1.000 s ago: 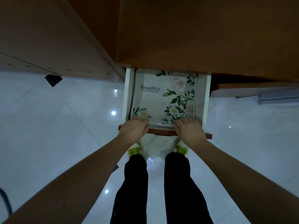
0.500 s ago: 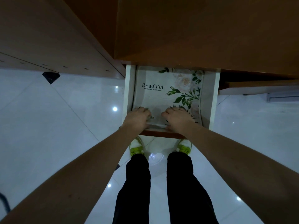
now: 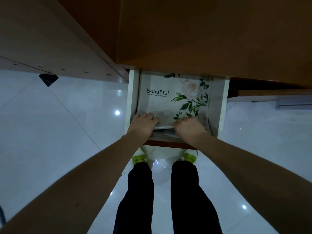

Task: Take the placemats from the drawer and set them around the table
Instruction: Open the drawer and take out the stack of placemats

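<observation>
A white drawer (image 3: 131,98) stands pulled out from under the brown table (image 3: 211,31). In it lies a stack of floral placemats (image 3: 168,105); the top one is printed "Beautiful" with white roses and green leaves. My left hand (image 3: 142,125) grips the near edge of the stack at its left, fingers curled over the top mat. My right hand (image 3: 189,129) grips the same edge at its right. The near edge is lifted and bowed between the two hands. The far end of the mats is hidden under the tabletop.
Glossy white floor tiles (image 3: 59,132) spread on both sides. My legs in black trousers and green-white shoes (image 3: 140,157) stand right at the drawer front. A pale wooden panel (image 3: 42,39) runs at the upper left. A low shelf edge (image 3: 270,93) shows at the right.
Both hands moved from the drawer's front rim onto the near edge of the mats and curled round it. That edge has risen off the stack.
</observation>
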Available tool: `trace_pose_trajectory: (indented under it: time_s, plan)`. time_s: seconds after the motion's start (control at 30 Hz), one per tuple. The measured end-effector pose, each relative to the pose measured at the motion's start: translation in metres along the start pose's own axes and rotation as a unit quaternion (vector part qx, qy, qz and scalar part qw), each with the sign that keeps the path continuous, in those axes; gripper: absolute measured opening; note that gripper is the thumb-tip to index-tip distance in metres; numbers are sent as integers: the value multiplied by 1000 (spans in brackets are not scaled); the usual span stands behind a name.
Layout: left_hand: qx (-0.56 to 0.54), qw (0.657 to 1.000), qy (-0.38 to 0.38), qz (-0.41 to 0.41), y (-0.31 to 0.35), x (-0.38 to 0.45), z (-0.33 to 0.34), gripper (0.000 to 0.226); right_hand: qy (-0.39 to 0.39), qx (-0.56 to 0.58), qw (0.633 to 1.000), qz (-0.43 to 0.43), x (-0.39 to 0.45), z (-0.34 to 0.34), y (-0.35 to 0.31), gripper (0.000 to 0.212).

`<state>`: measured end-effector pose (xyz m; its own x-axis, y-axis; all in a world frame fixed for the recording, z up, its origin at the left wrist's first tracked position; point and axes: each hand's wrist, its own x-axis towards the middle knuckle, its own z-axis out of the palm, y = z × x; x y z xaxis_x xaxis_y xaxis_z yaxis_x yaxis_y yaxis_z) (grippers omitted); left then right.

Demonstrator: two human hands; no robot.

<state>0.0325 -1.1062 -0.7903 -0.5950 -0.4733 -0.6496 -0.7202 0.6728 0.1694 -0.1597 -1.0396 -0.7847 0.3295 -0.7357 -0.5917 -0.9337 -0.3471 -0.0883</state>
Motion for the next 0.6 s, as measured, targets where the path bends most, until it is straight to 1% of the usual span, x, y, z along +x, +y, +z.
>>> trace_pose_trajectory:
  time_s: [0.1, 0.17, 0.37, 0.47, 0.53, 0.57, 0.6]
  plan:
    - [-7, 1000, 9, -7, -1, 1, -1, 67, 53, 40, 998, 13, -2, -13, 6, 30]
    - [-7, 1000, 10, -3, -1, 1, -2, 67, 79, 47, 996, 22, -2, -17, 8, 30]
    - [20, 999, 34, 16, -1, -2, -2, 52, 123, 52, 991, 19, -12, -5, 3, 27]
    - [14, 999, 37, 14, 0, -5, -3, 47, 194, 92, 976, 44, -20, 1, 1, 24]
    - [24, 998, 48, 13, -3, -4, 1, 48, 258, 123, 958, 28, -25, 3, -2, 17]
    - [31, 997, 64, 17, -5, -3, 2, 49, 279, 138, 950, 5, -28, 5, -3, 15]
    - [37, 996, 77, 24, -6, -2, 1, 51, 281, 153, 947, -20, -31, 6, -5, 15]
